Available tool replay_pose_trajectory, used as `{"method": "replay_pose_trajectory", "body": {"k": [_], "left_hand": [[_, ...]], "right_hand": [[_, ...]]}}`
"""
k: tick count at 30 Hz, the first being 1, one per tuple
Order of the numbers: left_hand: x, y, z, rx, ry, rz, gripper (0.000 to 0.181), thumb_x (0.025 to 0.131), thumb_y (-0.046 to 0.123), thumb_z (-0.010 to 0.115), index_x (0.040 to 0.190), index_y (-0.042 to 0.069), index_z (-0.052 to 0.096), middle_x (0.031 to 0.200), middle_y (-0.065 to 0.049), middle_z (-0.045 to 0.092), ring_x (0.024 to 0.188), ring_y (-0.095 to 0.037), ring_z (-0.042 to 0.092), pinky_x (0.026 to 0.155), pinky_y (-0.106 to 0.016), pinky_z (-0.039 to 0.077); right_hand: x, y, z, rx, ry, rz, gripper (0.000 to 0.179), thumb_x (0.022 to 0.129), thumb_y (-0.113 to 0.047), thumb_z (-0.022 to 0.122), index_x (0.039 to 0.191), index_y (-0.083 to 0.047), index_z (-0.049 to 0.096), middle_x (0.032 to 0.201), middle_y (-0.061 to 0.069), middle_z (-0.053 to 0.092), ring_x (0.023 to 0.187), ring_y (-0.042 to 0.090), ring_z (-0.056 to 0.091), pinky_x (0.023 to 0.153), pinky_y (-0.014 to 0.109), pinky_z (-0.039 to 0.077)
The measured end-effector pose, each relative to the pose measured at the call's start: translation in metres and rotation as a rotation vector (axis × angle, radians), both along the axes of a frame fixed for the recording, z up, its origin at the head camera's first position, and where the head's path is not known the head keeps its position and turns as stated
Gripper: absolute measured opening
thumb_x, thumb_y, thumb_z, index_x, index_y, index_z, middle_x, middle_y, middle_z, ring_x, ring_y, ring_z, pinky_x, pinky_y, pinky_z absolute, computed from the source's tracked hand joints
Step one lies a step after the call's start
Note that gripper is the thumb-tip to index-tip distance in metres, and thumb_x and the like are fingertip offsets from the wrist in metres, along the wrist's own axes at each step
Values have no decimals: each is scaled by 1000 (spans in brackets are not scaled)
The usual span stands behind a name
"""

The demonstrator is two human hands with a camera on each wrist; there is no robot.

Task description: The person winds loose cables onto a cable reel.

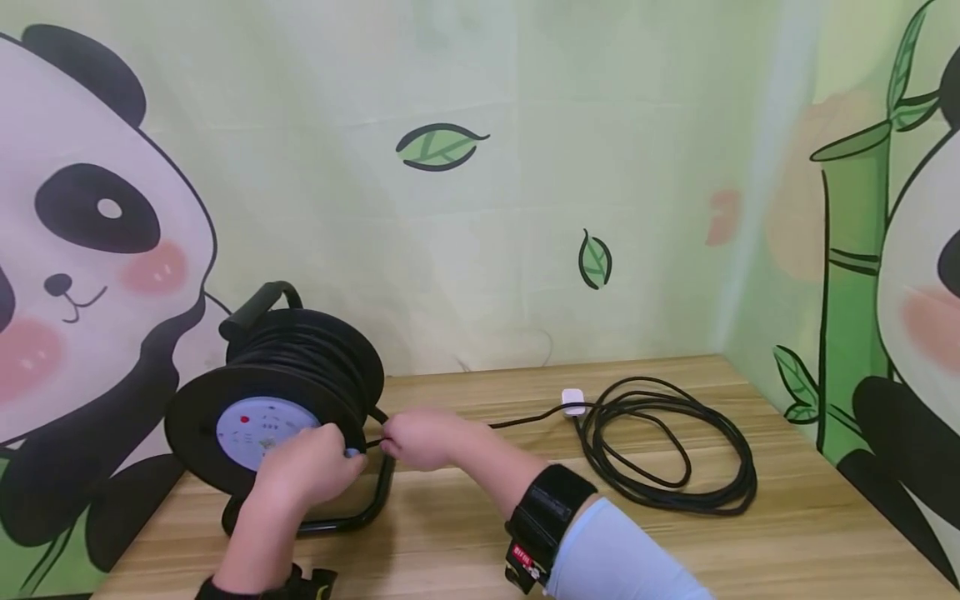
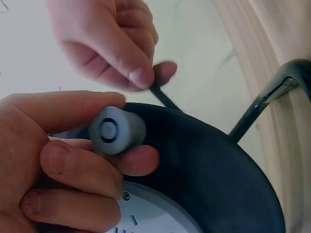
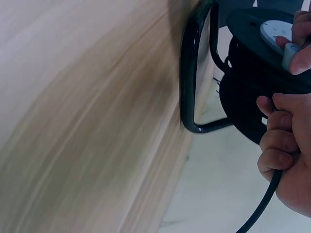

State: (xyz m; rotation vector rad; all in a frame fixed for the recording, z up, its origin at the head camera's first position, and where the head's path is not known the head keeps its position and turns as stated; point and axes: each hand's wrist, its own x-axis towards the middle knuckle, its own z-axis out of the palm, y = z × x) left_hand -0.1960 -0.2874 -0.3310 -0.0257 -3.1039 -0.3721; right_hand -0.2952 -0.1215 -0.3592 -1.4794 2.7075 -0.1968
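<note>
A black cable reel (image 1: pixel 300 350) stands at the left of the table, its drum wound with black cable and a pale round socket panel (image 1: pixel 258 425) on its near face. My left hand (image 1: pixel 311 467) grips the small grey crank knob (image 2: pixel 119 130) at the reel's rim, thumb and fingers around it. Just right of the drum, my right hand (image 1: pixel 427 437) holds the black cable (image 3: pixel 262 206) in curled fingers, with thumb and forefinger pinching it close to the reel. From that hand the cable runs right across the table to a loose coil (image 1: pixel 667 492).
A white plug (image 1: pixel 573 402) lies beside the coil, near the back of the wooden table (image 1: pixel 480 533). The reel's tubular black stand (image 1: pixel 352 521) reaches forward on the tabletop. Behind hangs a green cloth backdrop (image 1: pixel 510 250) with pandas and bamboo.
</note>
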Motion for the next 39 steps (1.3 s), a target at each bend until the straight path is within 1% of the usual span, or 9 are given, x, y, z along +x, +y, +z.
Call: {"method": "replay_pose_trajectory", "body": {"k": [5, 9, 12, 16, 20, 26, 31, 35, 39], "left_hand": [[-4, 1, -4, -26, -69, -6, 27, 93, 31, 65, 74, 11, 59, 71, -5, 55, 66, -24, 54, 60, -43, 44], [-6, 1, -6, -26, -90, -1, 25, 93, 30, 63, 77, 11, 61, 74, -5, 57, 69, -25, 55, 62, -44, 45], [-8, -1, -7, -21, -104, 4, 22, 92, 29, 61, 82, 10, 64, 80, -7, 60, 72, -26, 56, 64, -46, 46], [-10, -3, -8, -11, -119, 15, 23, 91, 28, 62, 89, 6, 66, 85, -9, 62, 74, -27, 57, 65, -47, 47], [-10, -4, -8, -11, -116, 16, 29, 91, 29, 62, 100, 2, 69, 97, -14, 67, 81, -28, 61, 69, -51, 50], [-10, -5, -7, -12, -129, 25, 42, 93, 32, 62, 117, -3, 67, 114, -20, 67, 93, -31, 64, 77, -56, 51], [-11, -6, -6, -13, -156, 40, 48, 94, 34, 62, 123, -5, 64, 120, -22, 65, 97, -33, 63, 80, -59, 50], [-12, -6, -7, -6, -166, 43, 48, 95, 34, 62, 124, -4, 64, 120, -21, 65, 95, -32, 62, 80, -58, 49], [-12, -6, -6, 3, -171, 43, 47, 94, 34, 63, 123, -4, 64, 117, -20, 65, 93, -31, 61, 79, -57, 49]], "right_hand": [[2, -8, -5, 8, 19, 6, 28, 108, -22, 50, 82, -16, 58, 68, -5, 49, 62, 11, 50, 60, 24, 42], [2, -11, -7, 14, 33, -10, 30, 108, -25, 50, 81, -17, 58, 67, -6, 49, 61, 11, 50, 59, 25, 42], [2, -10, -7, 9, 35, -9, 29, 108, -25, 51, 82, -17, 58, 67, -6, 50, 62, 11, 51, 59, 25, 42], [1, -6, -6, -11, -4, -11, 26, 108, -25, 52, 84, -17, 60, 69, -6, 51, 64, 11, 51, 60, 24, 42], [-3, 4, -3, -46, -59, -27, 28, 107, -26, 55, 82, -16, 59, 69, -6, 50, 62, 10, 49, 58, 24, 41], [-17, 33, 5, -133, -103, -7, 37, 106, -28, 57, 72, -15, 50, 63, -7, 42, 54, 6, 39, 54, 22, 35], [-33, 66, 11, -215, -105, -15, 41, 104, -32, 61, 69, -17, 45, 59, -9, 38, 50, 4, 32, 52, 22, 31], [-46, 94, 16, -228, -77, -81, 43, 102, -40, 62, 70, -17, 46, 61, -9, 39, 52, 5, 35, 53, 25, 33], [-56, 123, 26, -204, -25, -186, 44, 99, -51, 63, 73, -18, 48, 64, -8, 42, 56, 8, 39, 56, 27, 34]]}}
